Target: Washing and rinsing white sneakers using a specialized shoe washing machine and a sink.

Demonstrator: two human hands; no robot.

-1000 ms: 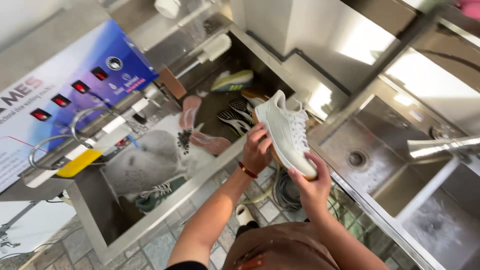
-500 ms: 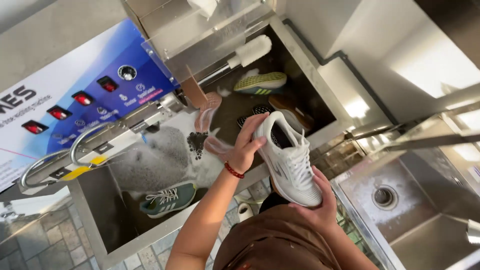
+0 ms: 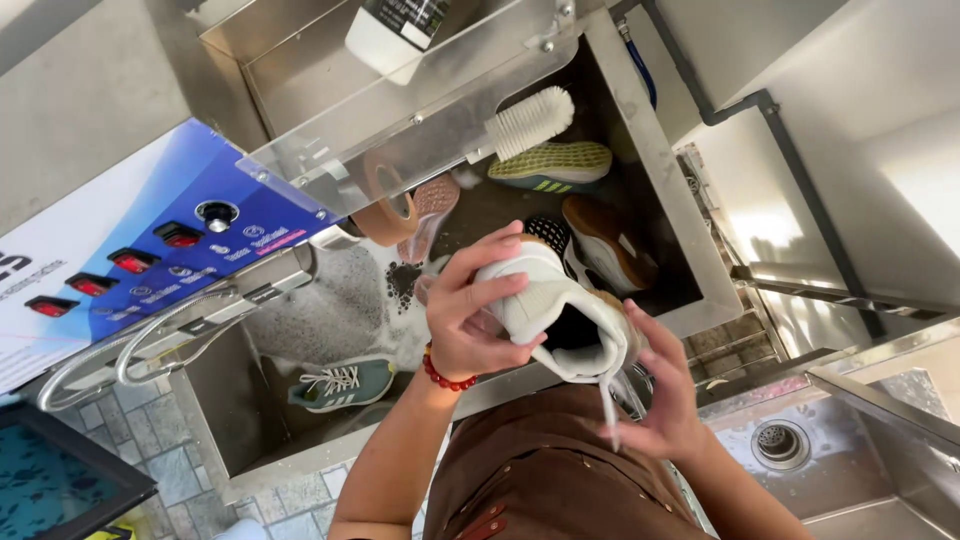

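While gripped: white sneaker (image 3: 545, 310) between hands (image 3: 470, 315).

We see a white sneaker (image 3: 545, 305), red bead bracelet (image 3: 445, 378), brown apron (image 3: 560, 480), teal sneaker (image 3: 340, 385) at eight o'clock.

Bright daylight from the right glares off the steel surfaces (image 3: 800, 230), the wash tank (image 3: 500, 210) shadowed, edges slightly stretched.

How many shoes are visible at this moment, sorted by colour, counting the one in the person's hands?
White shoe, held by left hand and right hand: 1
Teal-green shoe with white laces: 1
Yellow-green shoe: 1
Pink shoe: 1
Brown-soled shoe: 1
Black-and-white patterned shoe: 1
Total: 6, the last five in the wash tank.
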